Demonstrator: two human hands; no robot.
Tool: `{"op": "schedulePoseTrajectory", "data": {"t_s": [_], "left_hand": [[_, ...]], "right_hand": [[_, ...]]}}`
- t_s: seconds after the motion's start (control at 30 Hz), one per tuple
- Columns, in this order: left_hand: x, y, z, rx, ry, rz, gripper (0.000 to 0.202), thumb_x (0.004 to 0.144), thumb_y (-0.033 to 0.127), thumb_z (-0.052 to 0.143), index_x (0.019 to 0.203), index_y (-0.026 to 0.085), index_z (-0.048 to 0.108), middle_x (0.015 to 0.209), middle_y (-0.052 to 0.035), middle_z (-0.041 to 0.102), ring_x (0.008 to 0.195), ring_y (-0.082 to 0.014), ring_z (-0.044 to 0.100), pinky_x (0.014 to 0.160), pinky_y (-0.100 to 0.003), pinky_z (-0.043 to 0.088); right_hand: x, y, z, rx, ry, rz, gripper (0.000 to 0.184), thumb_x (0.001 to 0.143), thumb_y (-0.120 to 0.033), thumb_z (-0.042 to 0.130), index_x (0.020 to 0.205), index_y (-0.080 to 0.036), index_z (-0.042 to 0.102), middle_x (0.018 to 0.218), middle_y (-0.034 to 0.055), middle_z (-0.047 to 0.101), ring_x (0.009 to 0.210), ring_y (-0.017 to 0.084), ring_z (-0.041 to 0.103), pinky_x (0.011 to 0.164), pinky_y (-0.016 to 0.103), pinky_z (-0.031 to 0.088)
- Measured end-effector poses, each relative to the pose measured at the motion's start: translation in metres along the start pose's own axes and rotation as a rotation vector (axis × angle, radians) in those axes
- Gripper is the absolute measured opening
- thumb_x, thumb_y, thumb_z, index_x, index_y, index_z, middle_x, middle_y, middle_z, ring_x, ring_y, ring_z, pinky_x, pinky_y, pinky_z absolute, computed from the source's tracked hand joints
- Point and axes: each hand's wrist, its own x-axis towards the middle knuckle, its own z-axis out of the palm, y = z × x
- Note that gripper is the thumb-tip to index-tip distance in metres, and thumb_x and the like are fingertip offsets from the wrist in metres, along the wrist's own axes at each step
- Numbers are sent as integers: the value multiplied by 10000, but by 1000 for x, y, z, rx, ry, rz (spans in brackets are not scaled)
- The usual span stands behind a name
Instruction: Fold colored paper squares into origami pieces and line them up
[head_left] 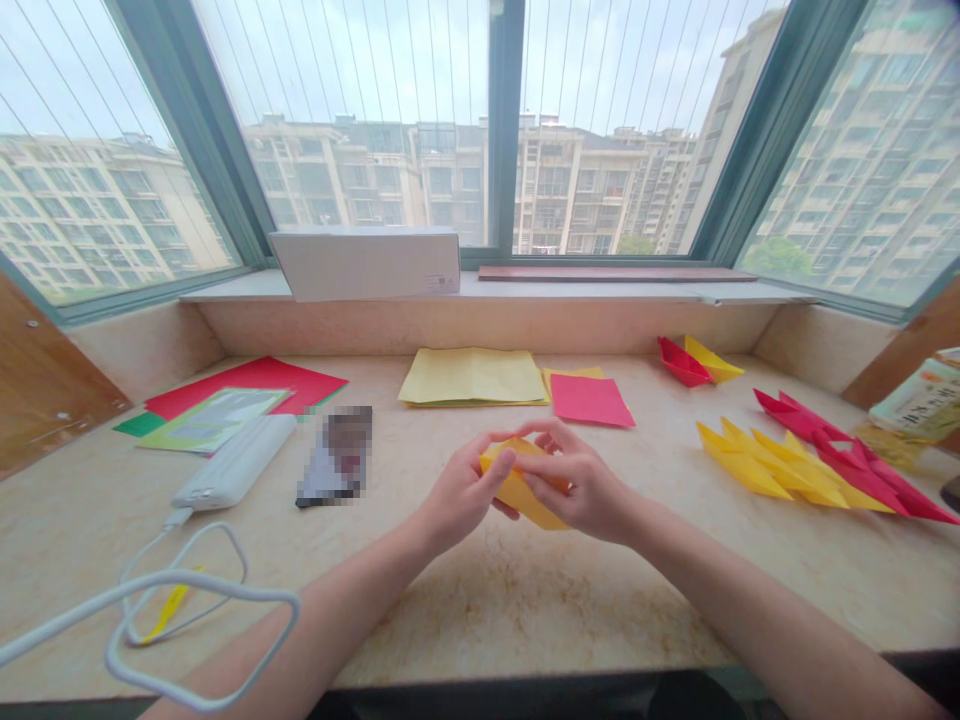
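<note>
Between both hands, above the front middle of the counter, is a folded piece of yellow paper [541, 506]. My left hand [466, 492] grips its left side, thumb on top and fingers underneath. My right hand [581, 478] closes on the right side, its fingers pressed over the upper face. The fingers hide much of the paper's shape. Just beyond the hands lie a square of red paper [592, 400] and a stack of pale yellow paper [472, 377]. Folded yellow paper boats [780, 465] and red paper boats [862, 460] are grouped to the right.
A red boat [684, 362] and a yellow boat [712, 360] stand at the back right. To the left are red sheets [240, 380], a white power bank [236, 462], a looping white cable [202, 580] and a blurred-out object [337, 455]. A white box [367, 265] rests on the sill.
</note>
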Motion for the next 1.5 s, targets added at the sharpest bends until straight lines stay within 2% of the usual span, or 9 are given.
{"op": "schedulePoseTrajectory", "data": {"t_s": [0.2,0.3,0.37,0.5,0.63,0.77,1.0,1.27,1.5], "left_hand": [[1,3,1,81,130,9,471,900,557,565,1112,137,568,892,-88,717,659,-196,714,485,-281,600],[1,3,0,92,124,8,458,897,528,585,1132,136,555,937,-95,714,704,-200,718,507,-285,611],[0,4,0,100,91,14,453,890,494,614,1155,133,552,983,-105,709,767,-212,723,532,-282,618],[-2,4,0,137,38,26,517,848,423,694,1257,136,562,1073,-113,697,842,-219,718,593,-283,629],[-1,3,-1,162,53,20,575,864,416,675,1344,125,548,1048,-123,729,824,-217,723,616,-291,628],[1,2,-3,160,49,20,565,899,453,615,1351,119,566,1049,-141,744,844,-237,726,619,-304,622],[3,3,-4,143,41,40,498,908,478,588,1235,110,664,1019,-133,745,808,-217,710,591,-268,596],[2,5,0,93,44,58,496,950,507,502,1174,103,681,983,-128,744,768,-207,710,605,-284,595],[2,5,-2,87,159,44,527,932,551,498,1031,87,727,861,-112,749,684,-201,702,561,-271,564]], "right_hand": [[3,-1,-3,94,55,106,424,892,-156,616,1275,-335,653,1255,77,531,989,201,598,912,416,539],[4,1,-5,139,90,172,402,845,-127,657,1204,-302,693,1219,75,561,1154,239,572,1019,436,479],[5,3,-5,146,111,204,371,824,-75,639,1107,-293,737,1204,68,570,1179,236,566,1032,421,468],[5,5,-4,107,154,227,355,821,-56,612,1042,-286,765,1168,63,584,1070,212,617,950,382,516],[4,3,-3,100,144,194,273,876,-153,620,1086,-268,752,1166,76,574,861,171,642,817,364,565],[3,1,-4,62,106,147,250,926,-259,613,1147,-273,730,1186,87,556,811,160,608,765,362,561],[2,1,-8,-20,57,71,283,976,-294,536,1195,-268,713,1194,95,537,838,173,551,773,386,531],[2,3,-6,-72,93,59,296,929,-255,609,1203,-307,709,1177,84,543,867,190,564,798,397,551],[4,8,-5,230,115,229,307,875,-341,699,1173,-269,713,1159,84,604,1080,233,612,969,417,509]]}}
